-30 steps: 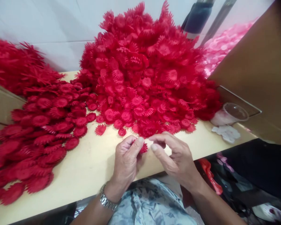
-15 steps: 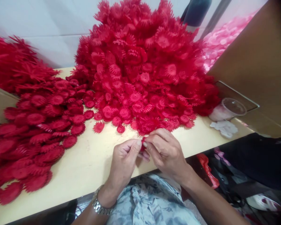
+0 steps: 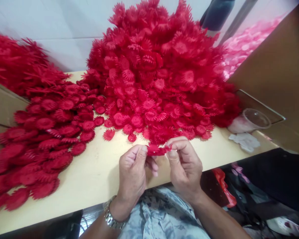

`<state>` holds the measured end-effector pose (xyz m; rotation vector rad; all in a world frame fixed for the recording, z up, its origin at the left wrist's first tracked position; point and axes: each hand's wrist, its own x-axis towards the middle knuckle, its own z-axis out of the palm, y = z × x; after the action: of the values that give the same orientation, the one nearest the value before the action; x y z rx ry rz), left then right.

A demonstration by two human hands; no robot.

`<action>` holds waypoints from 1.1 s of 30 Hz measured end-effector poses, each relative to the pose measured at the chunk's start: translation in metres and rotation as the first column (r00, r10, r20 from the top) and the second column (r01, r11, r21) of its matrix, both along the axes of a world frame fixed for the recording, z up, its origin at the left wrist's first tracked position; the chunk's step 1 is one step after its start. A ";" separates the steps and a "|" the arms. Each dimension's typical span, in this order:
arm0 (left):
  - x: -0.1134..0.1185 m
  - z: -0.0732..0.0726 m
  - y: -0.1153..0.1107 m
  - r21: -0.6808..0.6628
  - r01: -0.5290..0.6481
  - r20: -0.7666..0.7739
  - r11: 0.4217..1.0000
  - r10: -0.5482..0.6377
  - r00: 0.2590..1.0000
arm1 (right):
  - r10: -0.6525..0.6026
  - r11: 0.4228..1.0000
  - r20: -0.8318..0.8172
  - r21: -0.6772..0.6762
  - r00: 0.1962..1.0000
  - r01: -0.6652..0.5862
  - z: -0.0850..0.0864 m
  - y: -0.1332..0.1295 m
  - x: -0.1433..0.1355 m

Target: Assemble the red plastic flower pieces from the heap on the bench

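Observation:
Between my two hands, over the table's front part, a red fringed petal piece point(image 3: 157, 150) is stretched sideways. My left hand point(image 3: 133, 169) pinches its left end between thumb and forefinger, the other fingers curled below. At the right end, the thumb and fingers of my right hand point(image 3: 185, 166) are closed on it. Just beyond my hands rises a large heap of red fringed flower pieces point(image 3: 159, 83). Stacked red discs with fringed edges point(image 3: 47, 142) spread over the table to the left.
The pale yellow table point(image 3: 97, 172) has its front edge by my lap. At right stand a clear plastic cup point(image 3: 255, 119), a crumpled white scrap point(image 3: 245, 141) and a cardboard panel point(image 3: 271, 69). Pink petals point(image 3: 249, 43) lie behind it. Another red pile point(image 3: 17, 66) is at far left.
My hands have moved apart, and the red petal piece, bunched small between the fingertips before, is now drawn out between them. The whole view has shifted slightly.

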<state>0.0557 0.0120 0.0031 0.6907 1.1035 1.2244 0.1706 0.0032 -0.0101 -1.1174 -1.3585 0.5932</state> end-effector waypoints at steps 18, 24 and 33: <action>-0.014 -0.009 -0.004 0.470 0.147 -0.687 0.870 0.256 0.680 | 0.087 0.996 0.435 -0.047 0.896 -0.074 0.014 0.022 0.013; -0.015 -0.009 0.000 0.356 0.123 -0.704 0.927 0.179 0.687 | -0.016 0.997 0.544 0.069 0.839 -0.026 0.006 0.034 0.018; -0.034 0.016 0.000 0.174 -0.119 -0.593 0.978 0.201 0.780 | 0.226 0.968 0.826 -0.132 0.516 -0.213 0.000 0.009 0.025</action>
<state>0.0220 0.0118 0.0192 1.1630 1.6552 1.2560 0.1957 0.0125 -0.0100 -1.3121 -2.3775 0.2034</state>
